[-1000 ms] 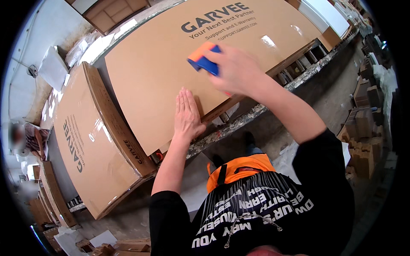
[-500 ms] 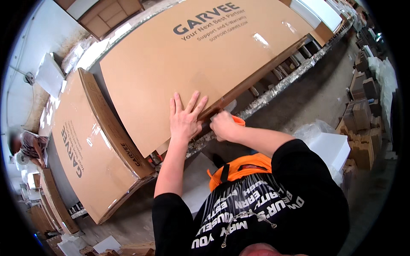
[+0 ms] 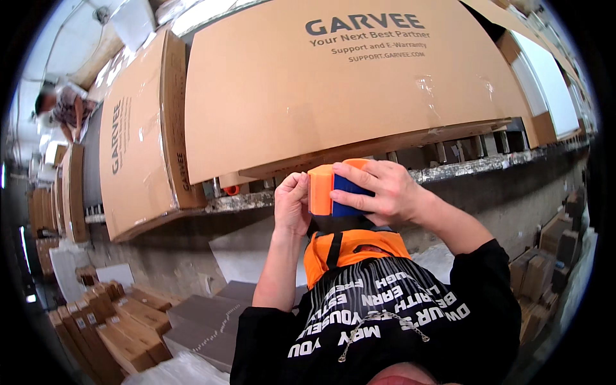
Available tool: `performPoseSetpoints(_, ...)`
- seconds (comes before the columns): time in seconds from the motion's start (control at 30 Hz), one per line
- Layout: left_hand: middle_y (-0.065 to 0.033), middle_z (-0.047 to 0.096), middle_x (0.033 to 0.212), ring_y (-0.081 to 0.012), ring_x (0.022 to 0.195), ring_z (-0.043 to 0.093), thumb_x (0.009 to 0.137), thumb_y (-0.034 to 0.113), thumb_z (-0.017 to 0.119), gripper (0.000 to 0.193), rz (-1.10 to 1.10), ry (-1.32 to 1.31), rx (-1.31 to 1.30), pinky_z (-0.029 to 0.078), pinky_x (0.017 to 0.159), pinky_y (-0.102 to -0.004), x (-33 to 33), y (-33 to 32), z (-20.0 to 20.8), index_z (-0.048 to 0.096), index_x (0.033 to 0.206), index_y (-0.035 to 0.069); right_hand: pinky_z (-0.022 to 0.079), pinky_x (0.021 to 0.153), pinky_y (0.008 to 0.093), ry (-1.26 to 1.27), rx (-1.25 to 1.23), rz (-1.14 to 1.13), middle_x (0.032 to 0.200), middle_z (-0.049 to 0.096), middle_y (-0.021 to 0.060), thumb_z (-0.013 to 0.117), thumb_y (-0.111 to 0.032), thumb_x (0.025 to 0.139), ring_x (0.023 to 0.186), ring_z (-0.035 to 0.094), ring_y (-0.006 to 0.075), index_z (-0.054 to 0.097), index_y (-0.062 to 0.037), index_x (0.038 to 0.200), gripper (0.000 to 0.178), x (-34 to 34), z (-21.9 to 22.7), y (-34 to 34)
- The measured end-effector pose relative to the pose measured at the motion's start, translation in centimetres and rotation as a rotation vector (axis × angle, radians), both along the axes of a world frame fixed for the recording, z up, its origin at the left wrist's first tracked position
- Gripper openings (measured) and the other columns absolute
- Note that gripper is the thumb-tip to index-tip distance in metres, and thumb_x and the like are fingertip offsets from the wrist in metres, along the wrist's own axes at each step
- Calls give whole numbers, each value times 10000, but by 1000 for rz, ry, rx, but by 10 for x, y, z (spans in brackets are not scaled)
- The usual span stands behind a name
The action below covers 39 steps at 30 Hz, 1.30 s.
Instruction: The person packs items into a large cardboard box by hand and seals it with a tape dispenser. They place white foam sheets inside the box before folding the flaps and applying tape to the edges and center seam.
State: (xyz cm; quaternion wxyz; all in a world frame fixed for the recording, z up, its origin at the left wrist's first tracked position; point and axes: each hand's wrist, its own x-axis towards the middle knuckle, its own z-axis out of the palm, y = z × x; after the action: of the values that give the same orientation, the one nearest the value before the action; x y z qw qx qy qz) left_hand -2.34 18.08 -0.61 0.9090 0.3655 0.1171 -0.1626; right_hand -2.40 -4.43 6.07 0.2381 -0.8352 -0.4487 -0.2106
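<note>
My right hand (image 3: 393, 192) is wrapped round an orange and blue tape dispenser (image 3: 320, 190), held in front of my waist near the conveyor's edge. At the dispenser's left side, my left hand (image 3: 293, 204) is closed, with thumb and fingertips pinching its edge; whether they hold a tape end is too small to tell. Just beyond both hands lies a large flat brown carton (image 3: 256, 109) with dark printing, overhanging the near side of the conveyor. Shiny strips of clear tape show on its top.
To the left a second brown carton (image 3: 142, 147) lies on the line, and a person (image 3: 67, 110) stands farther off. The conveyor's worn metal rail (image 3: 443, 172) runs across before me. Stacked cartons (image 3: 122, 327) and grey boxes (image 3: 205, 321) stand at lower left. White panels (image 3: 542, 83) are at upper right.
My left hand has come off the carton top and closed at the dispenser. My right hand has raised the dispenser from the carton's near edge into plain sight. The view has turned.
</note>
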Motion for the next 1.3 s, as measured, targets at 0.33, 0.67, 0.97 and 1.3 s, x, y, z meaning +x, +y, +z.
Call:
performPoseSetpoints(0.33,-50,583,816,-135,703,531,845,155,744,169,971,-413,1617,440,632,-282,42,73,-35,717,906,0,522,719,358,69,-489,-123,1371,510,70,738,-130,482,887,587,245,635,-203,1174,704,31,39,-89)
performPoseSetpoints(0.67,-195,487,1207,-370,1144,464,716,260,841,781,1083,-9,1809,390,982,-455,68,89,-64,486,1359,-4,525,782,395,374,-794,-154,1353,458,104,763,-167,524,988,561,273,617,-183,1198,689,59,25,-49)
performPoseSetpoints(0.97,-120,666,1189,-351,1162,590,1013,233,289,452,603,-1036,2218,409,1005,-493,73,17,-101,656,1196,42,539,663,407,454,-595,62,922,543,215,720,-118,576,839,607,308,668,61,803,293,67,17,-21)
performPoseSetpoints(1.3,-223,286,1526,-357,1440,202,962,343,427,634,-156,-533,2545,130,1183,-427,66,-74,-54,312,1448,-47,514,830,412,677,-794,-467,1237,577,53,729,-105,619,1041,618,278,691,-223,1078,476,24,29,-475)
